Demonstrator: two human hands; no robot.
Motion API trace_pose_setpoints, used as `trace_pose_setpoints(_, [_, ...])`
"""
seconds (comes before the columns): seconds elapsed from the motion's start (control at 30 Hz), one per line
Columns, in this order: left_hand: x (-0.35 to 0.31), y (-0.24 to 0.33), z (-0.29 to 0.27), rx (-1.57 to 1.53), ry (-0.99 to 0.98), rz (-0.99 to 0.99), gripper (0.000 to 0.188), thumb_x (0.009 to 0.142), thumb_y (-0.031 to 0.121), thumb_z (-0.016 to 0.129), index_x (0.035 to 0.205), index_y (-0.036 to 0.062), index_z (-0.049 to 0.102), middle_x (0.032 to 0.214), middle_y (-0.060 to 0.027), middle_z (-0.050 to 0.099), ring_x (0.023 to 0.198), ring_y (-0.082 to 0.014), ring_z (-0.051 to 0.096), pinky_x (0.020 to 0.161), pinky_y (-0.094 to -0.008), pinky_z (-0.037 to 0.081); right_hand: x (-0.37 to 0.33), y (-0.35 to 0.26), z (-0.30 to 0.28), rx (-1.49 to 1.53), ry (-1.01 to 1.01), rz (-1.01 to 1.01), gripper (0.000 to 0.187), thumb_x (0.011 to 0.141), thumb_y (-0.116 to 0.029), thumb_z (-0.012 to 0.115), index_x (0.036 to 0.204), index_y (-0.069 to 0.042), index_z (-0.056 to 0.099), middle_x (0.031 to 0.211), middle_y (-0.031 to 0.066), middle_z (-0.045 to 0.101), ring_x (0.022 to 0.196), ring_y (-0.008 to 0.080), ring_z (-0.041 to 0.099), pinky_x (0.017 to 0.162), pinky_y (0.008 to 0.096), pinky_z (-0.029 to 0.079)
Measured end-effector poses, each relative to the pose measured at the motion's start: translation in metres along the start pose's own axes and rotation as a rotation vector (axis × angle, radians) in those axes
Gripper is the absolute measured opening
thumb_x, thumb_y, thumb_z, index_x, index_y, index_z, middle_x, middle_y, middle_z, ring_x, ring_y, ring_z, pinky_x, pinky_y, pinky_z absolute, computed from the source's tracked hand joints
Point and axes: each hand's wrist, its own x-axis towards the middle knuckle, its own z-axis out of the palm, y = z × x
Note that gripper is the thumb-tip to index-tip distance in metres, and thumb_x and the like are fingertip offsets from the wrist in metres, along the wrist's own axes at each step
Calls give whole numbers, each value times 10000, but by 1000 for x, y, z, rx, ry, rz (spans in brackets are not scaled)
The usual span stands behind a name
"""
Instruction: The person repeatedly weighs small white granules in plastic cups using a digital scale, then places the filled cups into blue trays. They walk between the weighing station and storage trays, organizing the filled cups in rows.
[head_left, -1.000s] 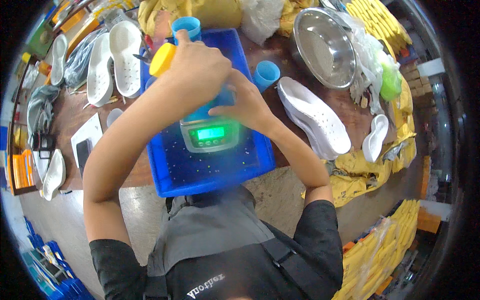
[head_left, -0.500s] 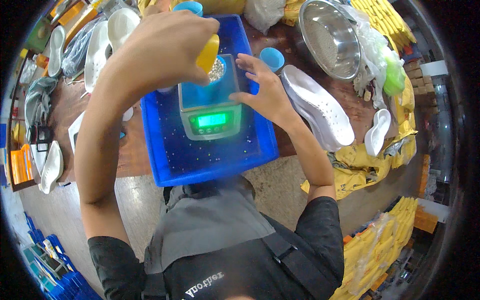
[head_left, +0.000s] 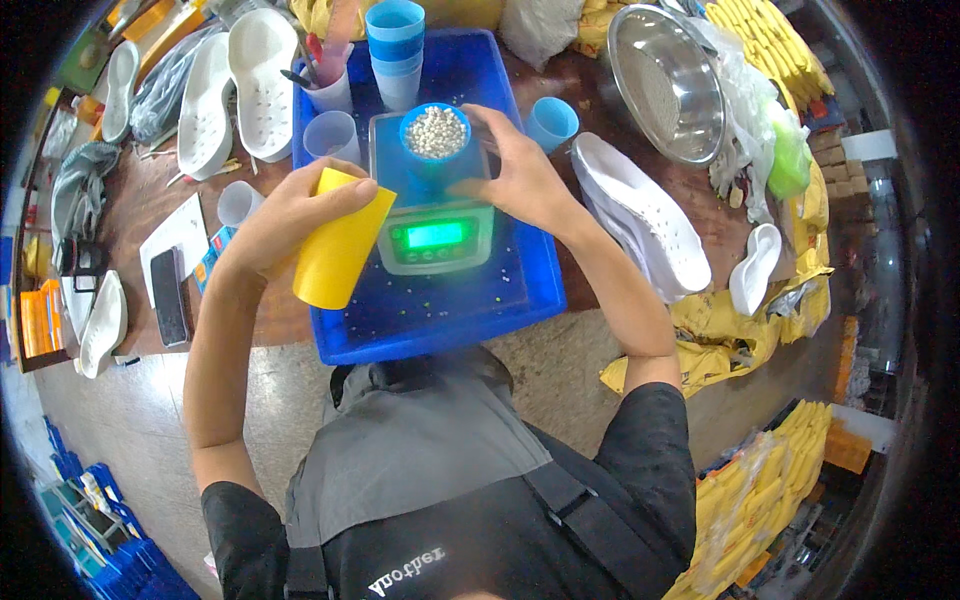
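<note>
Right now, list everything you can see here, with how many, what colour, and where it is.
yellow cup: one, yellow, tilted in the left hand over the tray's left side
blue cup of pellets: one, blue, holding whitish pellets, on the scale
scale: one, grey, green lit display, in the tray
tray: one, blue, on the table
stacked cups: one stack, blue, at the tray's far edge
steel bowl: one, silver, far right
shoe soles: several, white, left and right of the tray
left hand: grips the yellow cup
right hand: beside the blue cup of pellets
</note>
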Motion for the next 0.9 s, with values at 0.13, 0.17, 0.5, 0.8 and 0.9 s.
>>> trace_pose_setpoints(0.13, [10, -8, 14, -10, 3, 19, 747, 875, 533, 747, 1357, 7, 526, 1162, -169, 666, 1035, -250, 685, 904, -356, 560, 14, -3, 12, -27, -42, 25, 903, 665, -189, 949, 1405, -4, 467, 1321, 201, 637, 1264, 335, 607, 1082, 400, 472])
trace_pose_setpoints(0.17, [11, -8, 17, 1, 4, 30, 765, 873, 539, 749, 1366, 1, 521, 1170, -166, 665, 1044, -248, 681, 912, -349, 555, 16, -5, 14, -8, -54, 31, 897, 660, -190, 952, 1396, -5, 474, 1296, 197, 654, 1244, 334, 623, 1069, 400, 483])
trace_pose_setpoints(0.5, [12, -18, 35, -169, -39, 143, 698, 794, 330, 881, 1300, 4, 528, 1123, -93, 657, 1032, -179, 648, 932, -322, 530, 18, -37, 27, -907, 151, -725, 429, 842, -128, 695, 1264, -145, 618, 1293, 82, 651, 1301, 259, 583, 1186, 519, 355])
trace_pose_setpoints(0.8, [-2, -23, 46, -297, 45, 317, 588, 744, 55, 784, 1286, 15, 561, 1150, -49, 651, 1067, -143, 623, 917, -292, 520, 19, -83, 29, -1225, 167, -1164, 292, 925, -200, 608, 1207, -142, 656, 1358, 46, 635, 1387, 214, 504, 1238, 537, 282])
trace_pose_setpoints(0.9, [-5, -28, 50, -270, 148, 459, 607, 735, 47, 795, 1293, 16, 558, 1184, -56, 631, 1087, -137, 604, 929, -290, 512, 21, -94, 22, -1258, 177, -1221, 311, 934, -203, 597, 1234, -145, 653, 1386, 45, 618, 1395, 220, 499, 1233, 537, 274])
